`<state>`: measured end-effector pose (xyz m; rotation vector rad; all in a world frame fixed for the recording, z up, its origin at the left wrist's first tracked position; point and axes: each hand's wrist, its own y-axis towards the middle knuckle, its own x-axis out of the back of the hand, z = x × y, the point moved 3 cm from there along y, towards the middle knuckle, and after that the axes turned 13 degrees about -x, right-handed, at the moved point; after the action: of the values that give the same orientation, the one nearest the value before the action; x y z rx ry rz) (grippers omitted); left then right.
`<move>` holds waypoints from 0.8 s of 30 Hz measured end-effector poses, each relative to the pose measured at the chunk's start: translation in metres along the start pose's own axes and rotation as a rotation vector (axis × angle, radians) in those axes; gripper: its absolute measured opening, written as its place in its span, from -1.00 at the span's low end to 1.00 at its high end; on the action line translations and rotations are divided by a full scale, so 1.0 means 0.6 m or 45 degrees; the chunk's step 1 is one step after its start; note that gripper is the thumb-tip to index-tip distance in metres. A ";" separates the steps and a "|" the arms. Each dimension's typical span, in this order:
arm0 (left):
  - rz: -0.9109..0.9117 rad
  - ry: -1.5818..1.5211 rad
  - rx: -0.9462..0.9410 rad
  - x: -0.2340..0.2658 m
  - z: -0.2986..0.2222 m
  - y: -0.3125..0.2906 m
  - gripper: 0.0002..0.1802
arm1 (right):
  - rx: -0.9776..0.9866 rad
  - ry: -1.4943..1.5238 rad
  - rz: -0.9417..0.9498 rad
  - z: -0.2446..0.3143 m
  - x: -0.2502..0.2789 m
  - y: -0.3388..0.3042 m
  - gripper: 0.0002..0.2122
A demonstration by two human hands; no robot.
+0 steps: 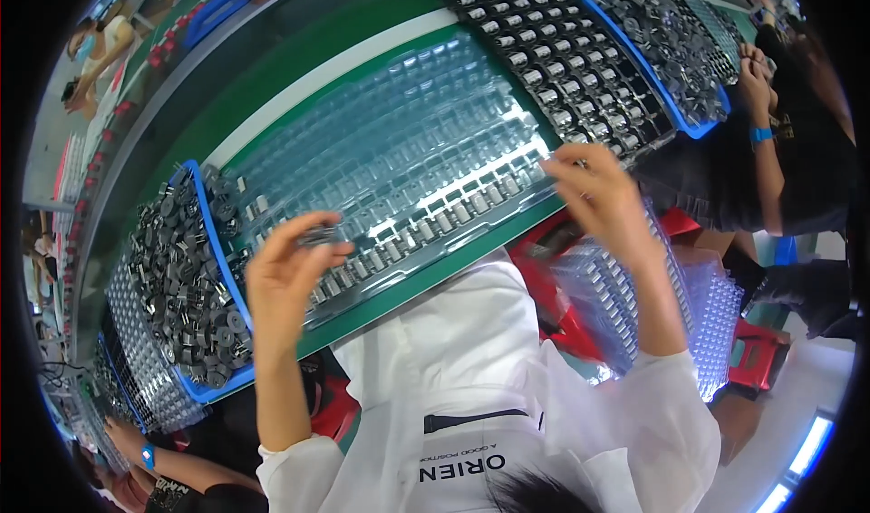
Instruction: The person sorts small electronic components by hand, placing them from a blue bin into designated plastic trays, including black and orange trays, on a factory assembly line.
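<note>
A clear plastic tray with rows of pockets lies in front of me, and small silver metal cylinders line its nearest row. My left hand hovers over the tray's left end, fingers curled toward the thumb around something small and greyish that is too blurred to name. At the right end of the filled row is my right hand, its thumb and fingertips drawn together. Whatever lies between those fingertips is too small to make out. A few loose cylinders sit near the tray's left edge.
To the left stands a blue bin heaped with dark grey round parts with pins; another blue bin is at the far right. Beside that lies a black tray of silver cylinders. Stacked clear trays stand low right. Co-workers sit on both sides.
</note>
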<state>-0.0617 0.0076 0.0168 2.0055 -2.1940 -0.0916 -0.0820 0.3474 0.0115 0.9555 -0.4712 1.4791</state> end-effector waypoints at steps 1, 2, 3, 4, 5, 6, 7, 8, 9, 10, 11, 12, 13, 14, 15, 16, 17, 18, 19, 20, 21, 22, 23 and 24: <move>0.055 0.014 -0.029 -0.019 0.004 0.002 -0.69 | 0.068 -0.035 -0.034 0.018 -0.025 -0.001 -0.69; 0.067 -0.072 -0.147 -0.040 0.010 0.001 -0.72 | 0.042 -0.089 -0.052 0.030 -0.043 -0.001 -0.68; 0.052 -0.073 -0.126 -0.058 0.010 -0.001 -0.73 | 0.016 -0.144 -0.070 0.036 -0.055 -0.003 -0.68; 0.084 0.009 -0.193 -0.069 0.012 -0.005 -0.74 | 0.029 -0.140 -0.061 0.039 -0.064 -0.005 -0.68; 0.114 0.091 -0.257 -0.081 0.018 -0.009 -0.75 | 0.065 -0.152 -0.124 0.038 -0.070 -0.008 -0.67; 0.096 0.094 -0.254 -0.089 0.023 -0.011 -0.75 | 0.101 -0.163 -0.187 0.038 -0.075 -0.009 -0.67; 0.095 0.192 -0.293 -0.095 0.027 -0.012 -0.77 | 0.109 -0.161 -0.177 0.038 -0.081 -0.011 -0.67; 0.095 0.292 -0.330 -0.099 0.030 -0.012 -0.78 | 0.074 -0.111 -0.222 0.035 -0.083 -0.013 -0.67; 0.082 0.295 -0.325 -0.102 0.033 -0.012 -0.78 | 0.039 -0.059 -0.266 0.035 -0.084 -0.014 -0.67; 0.063 0.372 -0.365 -0.102 0.034 -0.011 -0.79 | -0.014 -0.027 -0.283 0.041 -0.082 -0.011 -0.72; 0.044 0.451 -0.405 -0.102 0.036 -0.009 -0.79 | -0.006 -0.024 -0.274 0.043 -0.083 -0.010 -0.72; -0.011 0.433 -0.493 -0.100 0.043 -0.008 -0.81 | -0.024 0.004 -0.287 0.043 -0.083 -0.010 -0.75; -0.023 0.436 -0.487 -0.101 0.042 -0.008 -0.81 | -0.042 0.030 -0.298 0.043 -0.083 -0.010 -0.78; -0.019 0.467 -0.477 -0.101 0.041 -0.009 -0.81 | -0.051 0.067 -0.308 0.048 -0.084 -0.010 -0.82; -0.016 0.500 -0.467 -0.102 0.040 -0.009 -0.81 | -0.042 0.073 -0.298 0.048 -0.087 -0.009 -0.82; -0.029 0.512 -0.459 -0.100 0.043 -0.009 -0.81 | -0.047 0.135 -0.318 0.047 -0.089 -0.008 -0.83; -0.033 0.415 -0.425 -0.097 0.052 -0.008 -0.80 | -0.052 0.200 -0.338 0.049 -0.092 -0.008 -0.83; -0.037 0.318 -0.392 -0.095 0.056 -0.008 -0.80 | -0.113 0.323 -0.345 0.053 -0.090 -0.005 -0.85; -0.055 0.332 -0.386 -0.092 0.049 -0.007 -0.80 | -0.205 0.480 -0.332 0.059 -0.089 -0.005 -0.86; -0.038 0.137 -0.313 -0.093 0.042 -0.005 -0.77 | -0.298 0.735 -0.229 0.069 -0.089 -0.006 -0.84; -0.023 -0.058 -0.243 -0.094 0.038 -0.006 -0.73 | -0.392 0.987 -0.119 0.084 -0.088 -0.006 -0.82; 0.004 -0.094 -0.219 -0.093 0.035 -0.009 -0.73 | -0.380 1.000 -0.101 0.103 -0.084 -0.006 -0.82; -0.012 -0.080 -0.219 -0.091 0.033 -0.013 -0.73 | -0.269 0.943 -0.002 0.124 -0.084 -0.005 -0.80; 0.028 -0.094 -0.231 -0.090 0.029 -0.017 -0.73 | -0.157 0.884 0.095 0.142 -0.086 -0.004 -0.77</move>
<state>-0.0497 0.0592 -0.0063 1.9078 -2.1635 -0.3539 -0.0609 0.2505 0.0193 0.2870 -0.0847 1.7122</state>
